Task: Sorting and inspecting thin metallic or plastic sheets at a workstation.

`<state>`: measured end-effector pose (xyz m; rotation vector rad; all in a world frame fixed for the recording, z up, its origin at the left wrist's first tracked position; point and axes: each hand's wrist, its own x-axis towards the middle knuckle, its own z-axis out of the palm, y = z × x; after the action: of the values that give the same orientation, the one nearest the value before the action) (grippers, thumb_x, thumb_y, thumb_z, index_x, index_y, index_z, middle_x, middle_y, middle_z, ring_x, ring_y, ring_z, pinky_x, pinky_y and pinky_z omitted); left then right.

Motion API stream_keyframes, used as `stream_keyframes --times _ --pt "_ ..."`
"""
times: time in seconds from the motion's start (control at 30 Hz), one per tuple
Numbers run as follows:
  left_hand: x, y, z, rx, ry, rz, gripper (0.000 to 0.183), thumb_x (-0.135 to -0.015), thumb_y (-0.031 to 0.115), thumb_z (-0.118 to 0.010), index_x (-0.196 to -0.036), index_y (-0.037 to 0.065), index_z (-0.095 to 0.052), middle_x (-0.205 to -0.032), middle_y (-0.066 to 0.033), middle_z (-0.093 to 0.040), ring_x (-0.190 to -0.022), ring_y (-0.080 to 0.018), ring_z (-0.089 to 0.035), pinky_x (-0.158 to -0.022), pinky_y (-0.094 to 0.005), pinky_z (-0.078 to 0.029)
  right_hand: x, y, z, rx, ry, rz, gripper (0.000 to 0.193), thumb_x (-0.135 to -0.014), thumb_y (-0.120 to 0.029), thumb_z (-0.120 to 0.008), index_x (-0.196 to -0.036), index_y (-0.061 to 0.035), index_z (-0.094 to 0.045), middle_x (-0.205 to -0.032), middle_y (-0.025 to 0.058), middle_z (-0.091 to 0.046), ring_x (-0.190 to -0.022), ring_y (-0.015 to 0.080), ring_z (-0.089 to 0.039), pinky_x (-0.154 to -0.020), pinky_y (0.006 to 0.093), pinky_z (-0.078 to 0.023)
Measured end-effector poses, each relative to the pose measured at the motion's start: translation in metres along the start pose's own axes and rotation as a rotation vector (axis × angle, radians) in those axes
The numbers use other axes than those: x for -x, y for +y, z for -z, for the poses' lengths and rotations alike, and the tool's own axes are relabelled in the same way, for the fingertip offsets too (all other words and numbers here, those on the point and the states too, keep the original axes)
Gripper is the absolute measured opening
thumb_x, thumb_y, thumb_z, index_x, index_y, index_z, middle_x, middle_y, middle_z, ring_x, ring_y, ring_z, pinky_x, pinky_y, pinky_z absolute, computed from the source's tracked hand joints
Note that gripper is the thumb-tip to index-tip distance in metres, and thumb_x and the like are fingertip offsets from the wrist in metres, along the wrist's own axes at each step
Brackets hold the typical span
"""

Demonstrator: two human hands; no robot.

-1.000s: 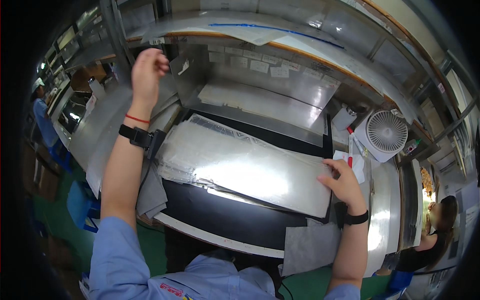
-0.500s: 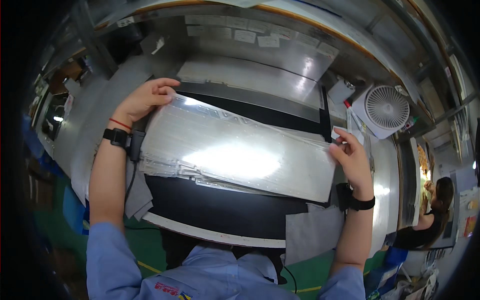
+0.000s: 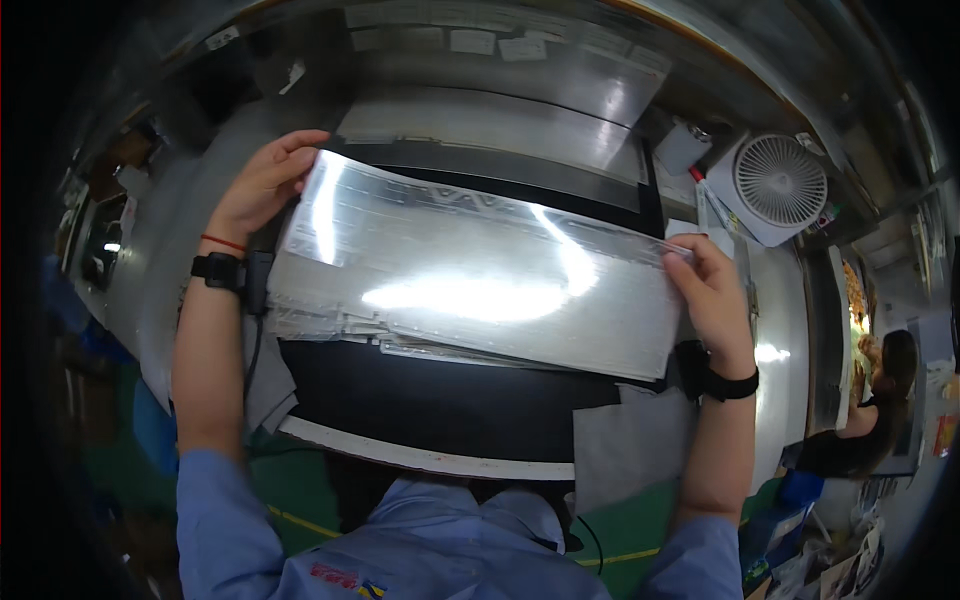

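Both hands up on one long glossy sheet, clear-wrapped and silvery with strong glare across the middle, held flat over the black work surface. Left hand is closed on the sheet's upper left corner, thumb on top; right hand pinches the right short edge, fingers curled around it. The sheet spans almost the full gap between the two hands, tilted slightly down to the right. More silvery sheets lie under its lower edge; count is not readable. One grey cloth lies at the lower right of the black surface, touching it. One white desk fan sits right of the bench, with a white cup-like container just beside it. A row of small pale rectangular labels runs along the top of the metal back panel; four or five, text too small. One black wristband on each wrist, plus a thin red band on the left. Another person sits far right, well apart. Versus half a second ago: the left hand has shifted from the sheet's far left end to the top corner, the sheet is raised closer to the camera, and the right hand's grip is unchanged.
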<state>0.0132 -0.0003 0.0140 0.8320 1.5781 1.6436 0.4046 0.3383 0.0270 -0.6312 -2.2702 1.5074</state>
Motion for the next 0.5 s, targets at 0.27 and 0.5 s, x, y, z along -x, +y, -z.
stream_keyframes --times 0.27,0.5 --pt "0.001 0.006 -0.004 -0.078 -0.095 0.102 0.036 -0.098 0.027 -0.048 -0.117 -0.002 -0.058 -0.086 -0.0024 -0.064 -0.069 -0.0052 -0.059 -0.057 -0.017 -0.05 -0.005 0.004 -0.004 -0.123 0.121 -0.01 0.011 -0.093 -0.009 -0.054 -0.101 -0.003 -0.058 -0.087 -0.0018 -0.058 -0.079 0.0053 -0.051 -0.072 0.0194 -0.04" --pt "0.002 0.007 -0.009 -0.035 -0.109 0.141 0.031 -0.097 0.027 -0.05 -0.109 0.0 -0.061 -0.083 -0.0001 -0.063 -0.066 -0.0031 -0.057 -0.053 -0.0146 -0.047 -0.005 0.004 -0.005 -0.143 0.15 -0.057 0.01 -0.094 -0.009 -0.053 -0.101 -0.0032 -0.058 -0.084 -0.0021 -0.058 -0.076 0.0056 -0.051 -0.071 0.0191 -0.04"
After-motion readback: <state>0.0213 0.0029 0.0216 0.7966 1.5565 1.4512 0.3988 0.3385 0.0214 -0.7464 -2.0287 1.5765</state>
